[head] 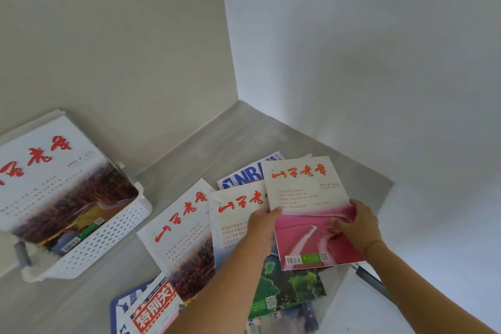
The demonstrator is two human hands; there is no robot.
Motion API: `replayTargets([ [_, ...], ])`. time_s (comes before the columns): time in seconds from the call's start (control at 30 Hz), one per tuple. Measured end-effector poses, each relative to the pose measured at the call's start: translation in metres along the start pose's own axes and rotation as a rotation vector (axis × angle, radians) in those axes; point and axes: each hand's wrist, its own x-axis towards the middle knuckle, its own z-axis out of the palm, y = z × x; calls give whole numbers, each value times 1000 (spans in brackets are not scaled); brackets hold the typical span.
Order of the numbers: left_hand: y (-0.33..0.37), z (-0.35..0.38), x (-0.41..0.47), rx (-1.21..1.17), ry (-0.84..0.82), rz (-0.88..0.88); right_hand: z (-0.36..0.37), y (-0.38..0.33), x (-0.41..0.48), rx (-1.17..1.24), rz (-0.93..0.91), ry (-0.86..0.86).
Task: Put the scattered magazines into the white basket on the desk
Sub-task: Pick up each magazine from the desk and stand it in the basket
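A white perforated basket [108, 241] stands at the left of the desk, with a white-and-brown magazine [54, 182] lying on top of others inside it. Several magazines lie scattered at the desk's middle and right. Topmost is a pink-and-white magazine [303, 190] with red script. My left hand [264, 221] grips its left edge, thumb on the cover. My right hand [357, 225] holds its right side, where the cover buckles up. Beneath it lie a white magazine with a green lower half [235, 214], a white-and-brown one [181, 238] and a blue NBA magazine [244, 175].
The grey desk [206, 141] sits in a corner between two white walls. Its right edge [371, 279] runs just below my right hand. A red-lettered magazine [154, 312] and blue ones lie at the front. A grey basket handle [21, 253] sticks out at the left.
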Motion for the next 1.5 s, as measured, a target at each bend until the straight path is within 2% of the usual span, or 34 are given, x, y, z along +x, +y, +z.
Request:
replayTargets([
  [0.2, 1, 4, 3, 177, -45, 167, -1, 1, 8, 84, 52, 1],
  [0.33, 11, -4, -2, 161, -88, 319, -7, -8, 15, 253, 13, -20],
  [0.43, 26, -22, -9, 155, -111, 403, -12, -25, 18, 493, -22, -146],
  [0.5, 34, -43, -14, 141, -94, 434, -11, -41, 20, 558, -58, -244],
  [0.6, 47, -87, -22, 129, 56, 463, -4, -81, 20, 469, -214, -254],
  [0.73, 57, -157, -39, -65, 319, 496, 25, -160, 3, 343, -454, -296],
  [0.9, 66, -252, -72, -92, 716, 572, 84, -273, -23, 286, -691, -435],
  [0.97, 69, -289, -86, -130, 822, 589, 106, -314, -38, 276, -769, -482],
  [1.1, 71, -350, -109, -239, 932, 610, 141, -379, -65, 263, -906, -490],
  [1.23, 65, -387, -113, -285, 1040, 593, 177, -417, -83, 239, -963, -507],
  [1.5, 29, -409, -70, -292, 1147, 386, 243, -420, -72, 99, -898, -538],
])
